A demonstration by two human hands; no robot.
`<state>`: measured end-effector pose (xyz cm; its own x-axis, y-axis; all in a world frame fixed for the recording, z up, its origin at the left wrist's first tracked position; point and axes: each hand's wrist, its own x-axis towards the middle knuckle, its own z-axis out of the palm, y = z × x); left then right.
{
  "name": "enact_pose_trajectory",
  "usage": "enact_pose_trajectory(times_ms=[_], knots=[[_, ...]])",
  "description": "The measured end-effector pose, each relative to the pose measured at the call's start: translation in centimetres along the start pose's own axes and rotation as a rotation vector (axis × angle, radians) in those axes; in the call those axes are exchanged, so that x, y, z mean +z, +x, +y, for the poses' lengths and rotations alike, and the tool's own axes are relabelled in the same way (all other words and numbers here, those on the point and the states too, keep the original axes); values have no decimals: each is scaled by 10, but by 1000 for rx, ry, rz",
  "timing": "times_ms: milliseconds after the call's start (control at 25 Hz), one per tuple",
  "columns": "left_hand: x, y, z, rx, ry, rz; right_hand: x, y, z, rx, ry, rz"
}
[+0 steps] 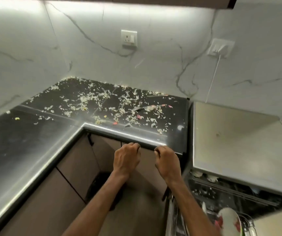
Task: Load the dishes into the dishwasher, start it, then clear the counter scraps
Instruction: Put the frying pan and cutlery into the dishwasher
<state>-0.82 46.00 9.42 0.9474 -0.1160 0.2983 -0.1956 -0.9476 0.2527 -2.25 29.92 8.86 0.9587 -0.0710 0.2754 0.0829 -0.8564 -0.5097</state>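
Note:
Pale vegetable scraps point(102, 103) with a few red and yellow bits lie scattered over the black corner counter point(26, 137). A fork point(137, 109) and another utensil point(155, 95) lie among them at the back right. My left hand point(126, 157) and my right hand point(167, 160) are raised side by side just below the counter's front edge, fingers curled, holding nothing. At the right stands the steel dishwasher point(230, 142), open, with its racks showing. A white plate point(228, 218) with red marks stands in the lower rack.
Brown cabinet doors point(75, 160) run under the counter. A dark round bin point(102, 184) sits on the floor beneath my arms. Two wall sockets point(129, 38) are on the marble backsplash; a white cable point(213, 77) hangs from the right one behind the dishwasher.

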Motion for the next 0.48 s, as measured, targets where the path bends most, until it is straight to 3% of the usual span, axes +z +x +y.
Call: enact_pose_trajectory(times_ms=[200,480], knots=[[-26,47,-38,-76,-37,17,0,52,-24,-55,-57,-8],[13,117,-73,-121,-75,-4,47,171,-6,-125,-194,-65]])
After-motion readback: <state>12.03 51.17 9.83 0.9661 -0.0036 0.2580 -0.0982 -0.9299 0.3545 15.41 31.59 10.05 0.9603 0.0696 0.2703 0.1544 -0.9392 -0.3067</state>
